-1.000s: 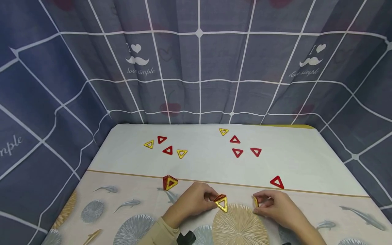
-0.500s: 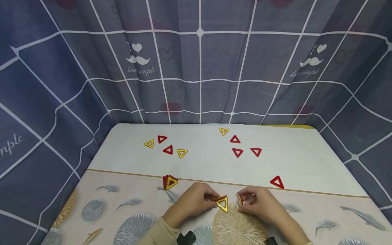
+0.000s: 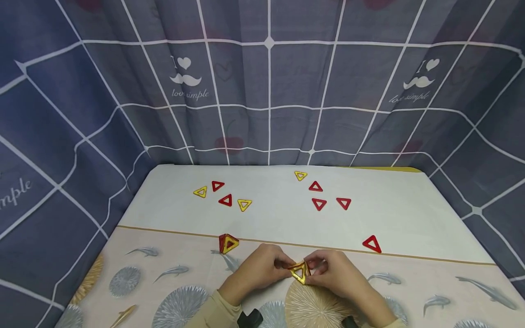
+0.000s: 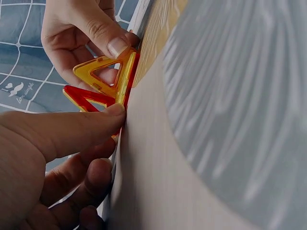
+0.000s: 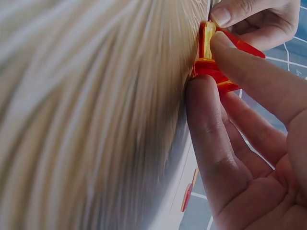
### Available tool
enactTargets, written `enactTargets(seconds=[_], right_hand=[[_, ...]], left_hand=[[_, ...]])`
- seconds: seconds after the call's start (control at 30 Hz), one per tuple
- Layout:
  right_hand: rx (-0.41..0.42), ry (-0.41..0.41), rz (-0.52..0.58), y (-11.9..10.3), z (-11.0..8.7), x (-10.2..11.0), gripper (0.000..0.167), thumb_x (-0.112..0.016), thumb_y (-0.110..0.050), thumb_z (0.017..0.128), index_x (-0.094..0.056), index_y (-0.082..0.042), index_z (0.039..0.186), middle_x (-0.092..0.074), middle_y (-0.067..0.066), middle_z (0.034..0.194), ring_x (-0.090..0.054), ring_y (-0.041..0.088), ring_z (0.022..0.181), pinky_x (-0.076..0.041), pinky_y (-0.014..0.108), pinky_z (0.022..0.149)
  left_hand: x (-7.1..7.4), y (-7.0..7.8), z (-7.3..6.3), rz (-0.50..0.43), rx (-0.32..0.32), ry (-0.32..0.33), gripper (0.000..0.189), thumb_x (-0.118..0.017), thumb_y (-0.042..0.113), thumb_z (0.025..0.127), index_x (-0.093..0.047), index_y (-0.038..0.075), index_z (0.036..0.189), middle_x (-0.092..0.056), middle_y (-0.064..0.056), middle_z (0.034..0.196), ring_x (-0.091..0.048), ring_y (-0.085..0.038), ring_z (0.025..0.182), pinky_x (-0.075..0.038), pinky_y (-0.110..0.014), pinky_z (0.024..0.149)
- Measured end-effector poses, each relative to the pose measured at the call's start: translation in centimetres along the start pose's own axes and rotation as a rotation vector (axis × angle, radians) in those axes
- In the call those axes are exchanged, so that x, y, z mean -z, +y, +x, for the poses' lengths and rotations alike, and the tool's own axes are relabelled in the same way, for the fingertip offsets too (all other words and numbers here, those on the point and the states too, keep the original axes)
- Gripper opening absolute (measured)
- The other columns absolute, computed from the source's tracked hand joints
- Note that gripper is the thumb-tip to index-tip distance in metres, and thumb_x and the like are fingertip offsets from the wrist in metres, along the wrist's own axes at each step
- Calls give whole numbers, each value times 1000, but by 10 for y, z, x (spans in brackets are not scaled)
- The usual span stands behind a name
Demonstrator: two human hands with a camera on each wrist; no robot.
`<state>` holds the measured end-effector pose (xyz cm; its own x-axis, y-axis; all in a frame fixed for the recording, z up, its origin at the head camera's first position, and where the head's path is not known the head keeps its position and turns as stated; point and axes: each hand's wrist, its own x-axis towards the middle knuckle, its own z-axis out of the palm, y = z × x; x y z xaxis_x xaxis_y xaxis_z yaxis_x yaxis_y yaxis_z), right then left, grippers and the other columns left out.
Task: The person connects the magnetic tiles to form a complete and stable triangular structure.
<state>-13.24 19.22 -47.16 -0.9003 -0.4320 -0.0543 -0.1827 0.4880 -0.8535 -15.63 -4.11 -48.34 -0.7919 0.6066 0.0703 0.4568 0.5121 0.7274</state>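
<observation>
Near the front of the table, both hands meet around a small cluster of translucent triangular magnetic tiles. My left hand pinches the cluster from the left, thumb at the base of a red triangle tile. From the other side, my right hand holds a yellow triangle tile between thumb and fingers, its edge right against the cluster. In the right wrist view the red pieces lean at the fingertips, low over the cloth, and fingers hide part of the joint.
A built red-and-yellow tile shape stands left of the hands. Loose red and yellow triangles lie in groups at back left and back right. One red triangle lies right. A checked curtain closes the back.
My right hand has moved left, bringing its tile up to the cluster in my left hand. The left hand has stayed nearly still.
</observation>
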Motion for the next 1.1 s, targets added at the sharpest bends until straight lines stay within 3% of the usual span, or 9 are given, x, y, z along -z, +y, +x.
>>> enactTargets(seconds=[0.5,0.7,0.9,1.1], right_hand=[[-65,15,3,-5,-4,-1,42,-93,-16,71,-72,-3,105,-67,2,87,-66,8,71,-53,25,64],[-47,-2,-32,-5,-4,3,33,-90,-17,75,-72,-6,100,-67,-1,83,-63,6,69,-51,25,63],[23,22,-54,-1,-3,4,34,-89,-15,76,-74,-6,106,-66,0,90,-61,5,69,-51,25,62],[14,33,-92,0,-5,2,16,-88,-18,78,-77,-17,91,-64,-6,88,-59,5,70,-50,25,61]], left_hand=[[-1,-1,1,11,-10,12,18,-83,9,83,-82,15,100,-69,15,85,-55,4,75,-44,-17,64],[-1,-1,4,45,-19,21,19,-79,8,86,-81,14,104,-70,13,92,-57,3,81,-45,-18,71],[-2,3,8,28,26,11,18,-78,6,87,-78,13,103,-69,12,87,-56,3,75,-47,-18,68],[-3,6,12,9,61,1,20,-78,7,87,-76,14,105,-69,13,89,-59,3,79,-48,-20,72]])
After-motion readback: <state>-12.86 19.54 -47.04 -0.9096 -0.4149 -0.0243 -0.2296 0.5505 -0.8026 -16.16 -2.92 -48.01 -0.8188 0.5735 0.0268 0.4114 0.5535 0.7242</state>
